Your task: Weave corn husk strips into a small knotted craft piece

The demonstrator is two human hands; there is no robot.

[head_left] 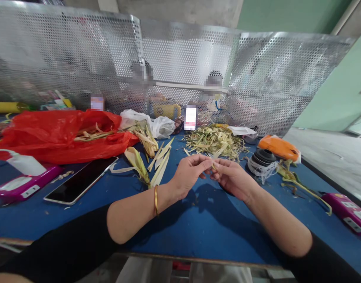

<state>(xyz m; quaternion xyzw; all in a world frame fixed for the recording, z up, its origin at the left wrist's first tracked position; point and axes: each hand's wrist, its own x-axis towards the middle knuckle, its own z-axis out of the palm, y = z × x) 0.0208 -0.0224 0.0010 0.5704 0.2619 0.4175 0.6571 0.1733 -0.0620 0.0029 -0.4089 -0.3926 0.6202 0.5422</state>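
Observation:
Over the blue table, my left hand (195, 171) and my right hand (232, 175) meet with fingertips pinched. Between them is a narrow pale-green corn husk strip (215, 166), mostly covered by the fingers. Just beyond lies a loose pile of shredded husk (212, 141). To the left of my hands are several wider husk pieces (161, 165), a curled green-yellow husk (138, 163) and a dried husk bundle (148, 141).
On the left are a red plastic bag (50, 135), a phone (83, 181) and a purple power strip (27, 184). A black spool with white cord (262, 162), an orange packet (279, 147) and another purple power strip (347, 212) lie right. Perforated metal panels (186, 59) stand behind.

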